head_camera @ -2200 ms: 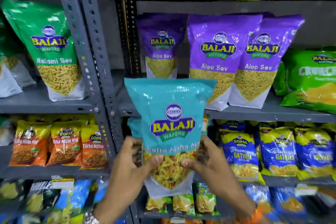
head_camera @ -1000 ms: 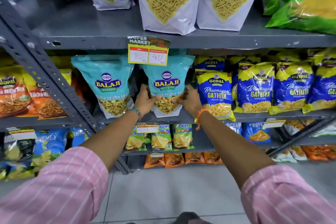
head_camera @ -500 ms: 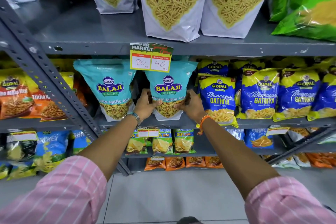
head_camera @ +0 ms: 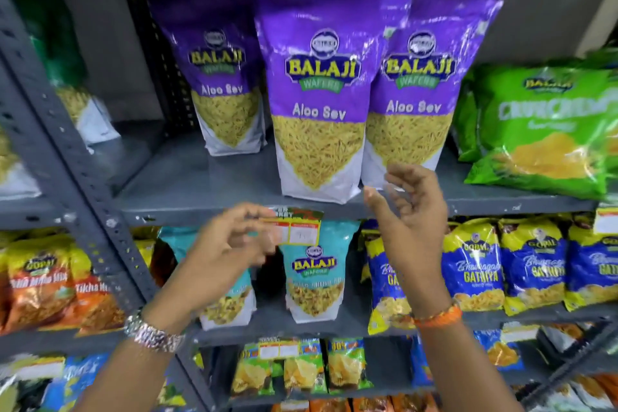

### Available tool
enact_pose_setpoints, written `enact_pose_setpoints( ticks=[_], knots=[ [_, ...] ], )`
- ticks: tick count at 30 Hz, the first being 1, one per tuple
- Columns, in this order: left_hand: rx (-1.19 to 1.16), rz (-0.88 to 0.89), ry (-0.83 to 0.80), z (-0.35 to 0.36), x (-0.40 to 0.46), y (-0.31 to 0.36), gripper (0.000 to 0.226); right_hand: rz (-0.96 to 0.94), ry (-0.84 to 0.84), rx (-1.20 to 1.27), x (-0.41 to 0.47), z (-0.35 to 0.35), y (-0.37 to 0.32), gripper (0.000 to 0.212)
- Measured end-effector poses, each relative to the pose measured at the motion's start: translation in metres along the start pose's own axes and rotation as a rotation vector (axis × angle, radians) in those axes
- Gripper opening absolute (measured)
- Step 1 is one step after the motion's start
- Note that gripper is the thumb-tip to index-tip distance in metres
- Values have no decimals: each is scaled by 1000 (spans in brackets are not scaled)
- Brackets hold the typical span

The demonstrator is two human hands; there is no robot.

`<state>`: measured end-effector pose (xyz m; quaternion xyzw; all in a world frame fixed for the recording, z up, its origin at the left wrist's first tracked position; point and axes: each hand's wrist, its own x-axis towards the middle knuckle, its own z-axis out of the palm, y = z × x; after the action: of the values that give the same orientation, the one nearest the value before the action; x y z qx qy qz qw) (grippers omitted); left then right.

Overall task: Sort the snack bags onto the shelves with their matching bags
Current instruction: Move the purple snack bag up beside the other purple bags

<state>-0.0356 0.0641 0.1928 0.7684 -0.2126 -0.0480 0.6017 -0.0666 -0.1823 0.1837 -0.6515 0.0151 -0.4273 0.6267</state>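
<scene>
Head view: left hand (head_camera: pixel 230 254) and right hand (head_camera: pixel 408 221) hover open and empty before the teal snack bag (head_camera: pixel 314 274) standing on the shelf (head_camera: pixel 334 328).

A teal Balaji bag (head_camera: pixel 316 273) is standing upright on the middle shelf (head_camera: pixel 334 328). Its twin teal bag (head_camera: pixel 227 304) is standing just beside it, partly hiding behind my arm.

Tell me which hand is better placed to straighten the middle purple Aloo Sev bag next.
Probably the right hand. It is open and raised beside the lower right corner of the middle Aloo Sev bag. The left hand, also empty, sits lower, in front of the teal Balaji bags one shelf below.
</scene>
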Motion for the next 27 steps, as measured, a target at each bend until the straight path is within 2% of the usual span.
enact_pose_setpoints(
  ticks=[3,5,9,12,14,18,24,27],
  knots=[
    [-125,186,217,-9,32,23,31,-31,-86,-102,23,20,-13,52],
    [-140,227,266,-8,58,23,36,-16,-126,-150,31,32,-15,57],
    [-106,168,170,-2,107,18,55,-71,-121,-249,44,47,-14,59],
    [-119,133,22,-4,129,14,88,-69,-146,-264,50,50,-13,56],
    [-130,124,-25,-3,133,14,83,-84,-174,-283,52,52,-13,52],
    [-155,180,-11,5,130,16,47,-26,-192,-283,56,51,-8,53],
    [-152,223,86,-9,114,23,44,21,-199,-229,62,62,-9,69],
    [-124,256,145,-28,102,28,53,41,-250,-161,62,81,-16,72]
  ],
)
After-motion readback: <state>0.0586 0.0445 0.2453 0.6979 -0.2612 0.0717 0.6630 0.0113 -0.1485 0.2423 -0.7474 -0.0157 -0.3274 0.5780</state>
